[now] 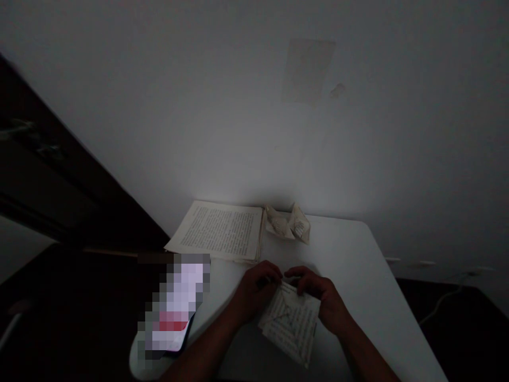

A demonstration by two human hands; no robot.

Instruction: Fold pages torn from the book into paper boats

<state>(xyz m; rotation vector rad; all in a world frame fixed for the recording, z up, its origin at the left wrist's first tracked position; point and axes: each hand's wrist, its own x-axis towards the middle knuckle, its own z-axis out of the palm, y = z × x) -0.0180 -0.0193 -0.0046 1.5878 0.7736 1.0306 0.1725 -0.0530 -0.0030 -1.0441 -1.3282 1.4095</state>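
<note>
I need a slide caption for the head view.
Left hand and right hand hold a folded sheet over a table, with printed pages beyond.

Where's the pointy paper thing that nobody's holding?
In the head view, the pointy, cream folded-paper shape stands near the far edge of the white table, just right of the cream stack of printed pages.

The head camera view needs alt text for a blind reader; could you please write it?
A person's left hand and right hand hold the far part of a folded printed sheet at a white table. Beyond them lie a stack of printed pages and, right of it, a folded-paper model; a pixelated smartphone lies nearer, at left.
</note>
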